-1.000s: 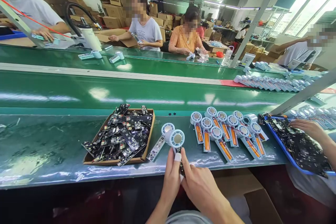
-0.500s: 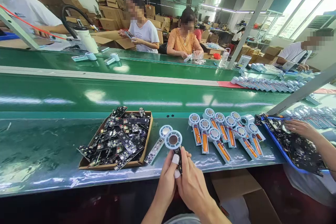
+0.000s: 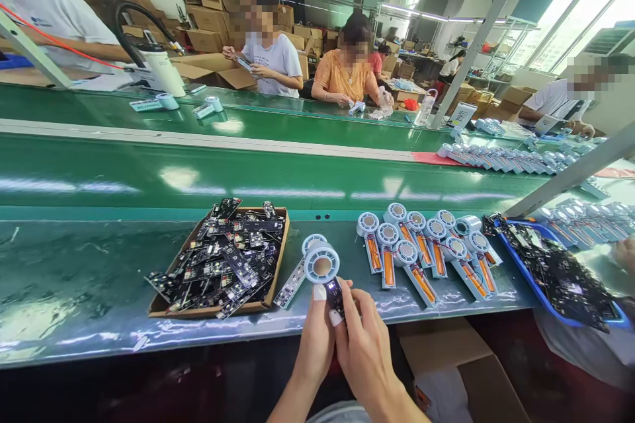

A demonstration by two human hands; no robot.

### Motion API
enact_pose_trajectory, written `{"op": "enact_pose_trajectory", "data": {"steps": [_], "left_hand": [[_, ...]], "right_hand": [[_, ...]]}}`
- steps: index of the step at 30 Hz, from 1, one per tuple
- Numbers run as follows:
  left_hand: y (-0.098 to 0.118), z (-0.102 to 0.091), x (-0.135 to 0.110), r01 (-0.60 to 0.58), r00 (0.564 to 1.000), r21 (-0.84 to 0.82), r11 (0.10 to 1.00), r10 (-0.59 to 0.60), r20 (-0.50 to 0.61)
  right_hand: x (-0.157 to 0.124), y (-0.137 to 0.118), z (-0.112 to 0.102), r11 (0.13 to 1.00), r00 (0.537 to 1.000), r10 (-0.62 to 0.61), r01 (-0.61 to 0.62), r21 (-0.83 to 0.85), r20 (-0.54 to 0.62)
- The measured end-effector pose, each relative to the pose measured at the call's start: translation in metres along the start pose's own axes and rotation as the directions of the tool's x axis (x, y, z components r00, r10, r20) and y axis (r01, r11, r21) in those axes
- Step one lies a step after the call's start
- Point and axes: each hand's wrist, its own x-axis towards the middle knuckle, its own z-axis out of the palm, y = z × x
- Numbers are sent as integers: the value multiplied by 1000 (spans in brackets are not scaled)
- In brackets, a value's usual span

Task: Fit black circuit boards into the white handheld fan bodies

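Observation:
Between both hands I hold a light-blue handheld fan body (image 3: 322, 263), its round head up and a black circuit board (image 3: 335, 297) showing in its handle. A small light glows on that board. My left hand (image 3: 317, 327) grips the handle from the left, with a white cover on the thumb. My right hand (image 3: 364, 330) closes round the other side, its thumb also white-tipped. Just behind the held fan lies another fan body (image 3: 292, 283) with a board in its handle, its head partly hidden.
To the left, a cardboard tray (image 3: 284, 258) is heaped with circuit boards. Several fan bodies with orange batteries (image 3: 388, 268) lie to the right, before a blue tray (image 3: 533, 291) of black boards. Beyond runs a green conveyor (image 3: 248, 172); co-workers sit across it.
The held fan has tilted and shifted slightly left, and a light now shows on its board. The co-worker's hand at the right has drawn back from the blue tray.

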Motion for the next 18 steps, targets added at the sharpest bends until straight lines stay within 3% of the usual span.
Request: {"op": "enact_pose_trajectory", "data": {"steps": [4,6,8,10,12,13,15,18], "left_hand": [[-4,-7,5,-99,990,239,966,119,-71],[2,-12,6,-151,981,455,877,191,-44],[12,-17,4,-281,945,680,677,321,71],[25,-21,3,-412,844,828,381,501,190],[35,-23,5,-401,738,906,137,634,231],[39,-24,7,-365,716,928,69,658,233],[43,-26,14,-317,746,948,41,628,222],[48,-30,21,-329,844,916,231,508,175]], "right_hand": [[5,4,6,999,999,27,-26,-24,33],[9,10,8,997,992,72,-71,-16,100],[13,16,8,989,971,147,-145,-23,188],[19,20,8,975,939,219,-204,-82,265],[28,20,8,965,904,255,-213,-156,343],[33,18,9,963,889,257,-202,-179,379],[45,11,11,966,874,240,-171,-195,421],[61,-3,19,965,872,237,-162,-206,428]]}}
